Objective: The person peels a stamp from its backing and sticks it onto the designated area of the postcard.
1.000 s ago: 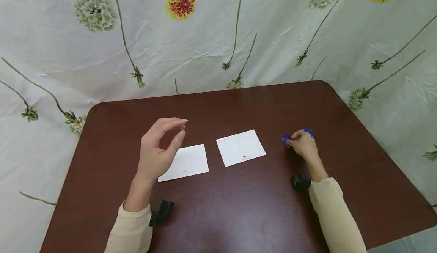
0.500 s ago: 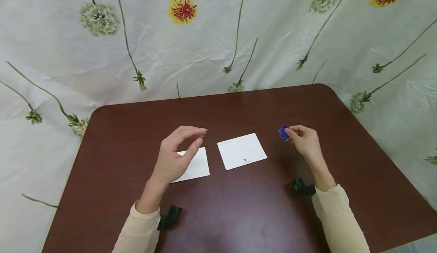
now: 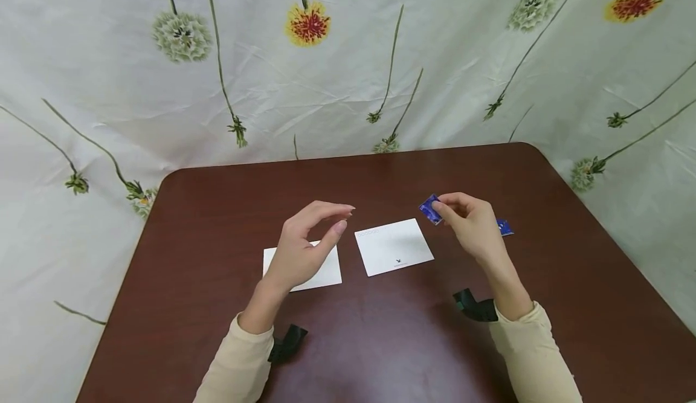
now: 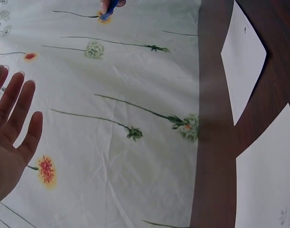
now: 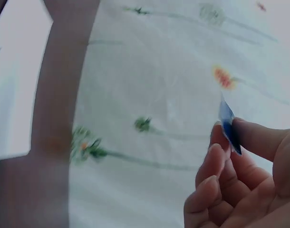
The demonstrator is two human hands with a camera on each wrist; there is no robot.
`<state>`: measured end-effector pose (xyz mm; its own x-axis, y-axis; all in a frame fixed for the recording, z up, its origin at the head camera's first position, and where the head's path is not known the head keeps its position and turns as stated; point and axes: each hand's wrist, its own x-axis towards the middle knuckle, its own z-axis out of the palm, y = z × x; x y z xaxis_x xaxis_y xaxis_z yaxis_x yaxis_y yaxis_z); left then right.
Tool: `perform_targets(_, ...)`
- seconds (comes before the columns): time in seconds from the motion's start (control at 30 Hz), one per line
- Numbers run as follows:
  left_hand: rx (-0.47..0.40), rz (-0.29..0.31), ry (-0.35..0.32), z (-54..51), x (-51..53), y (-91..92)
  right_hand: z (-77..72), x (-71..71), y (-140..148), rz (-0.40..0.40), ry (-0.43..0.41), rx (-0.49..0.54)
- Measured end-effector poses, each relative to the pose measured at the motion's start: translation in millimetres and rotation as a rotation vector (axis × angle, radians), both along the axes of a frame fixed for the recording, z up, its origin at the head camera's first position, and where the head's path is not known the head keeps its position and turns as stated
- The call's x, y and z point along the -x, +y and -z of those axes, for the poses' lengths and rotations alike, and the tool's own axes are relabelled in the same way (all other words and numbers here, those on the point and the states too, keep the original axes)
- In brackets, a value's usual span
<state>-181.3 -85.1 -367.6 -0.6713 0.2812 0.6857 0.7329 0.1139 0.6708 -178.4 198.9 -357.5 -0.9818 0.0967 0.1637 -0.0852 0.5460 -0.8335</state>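
Note:
My right hand (image 3: pixel 478 231) pinches a small flat blue square (image 3: pixel 429 210) by its edge between thumb and fingers, raised above the table; in the right wrist view the thin square (image 5: pixel 227 124) appears nearly edge-on. Whether it is a stamp or a packet I cannot tell. My left hand (image 3: pixel 301 249) hovers over the left white envelope (image 3: pixel 325 272), fingers bent loosely and thumb apart from them, holding nothing. To its right lies the other white envelope (image 3: pixel 396 249), with a row of faint boxes at its upper left and a small dark print near its lower edge.
A second blue piece (image 3: pixel 505 228) lies on the table behind my right hand, partly covered by it. The dark brown table (image 3: pixel 375 342) meets a white flowered cloth (image 3: pixel 337 89) at the back. Dark wrist cameras (image 3: pixel 475 306) stick out at both wrists.
My right hand has lifted a blue square off the table and carried it left toward the right envelope. My left hand has moved right, over the left envelope. The view has shifted slightly.

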Motion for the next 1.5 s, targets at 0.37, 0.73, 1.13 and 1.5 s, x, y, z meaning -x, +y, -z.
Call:
perform_targets(0.37, -0.067, -0.178, -0.079, -4.6, 0.4, 8.1, -11.5, -1.2, -44.5, -0.182, 0.067, 0.05)
perform_targets(0.73, -0.042, -0.187, -0.146, -0.9, -5.8, 12.1, -20.9, -8.3, -71.7, -0.275, 0.08, 0.132)
perform_targets(1.13, 0.037, -0.162, -0.258, -2.6, -8.0, 14.5, -20.6, -10.8, -92.8, -0.333, 0.147, 0.184)
perform_targets(1.5, -0.047, -0.328, -0.125, -3.0, -6.2, 13.6, -11.5, -13.6, -115.8, -0.259, 0.714, -0.098)
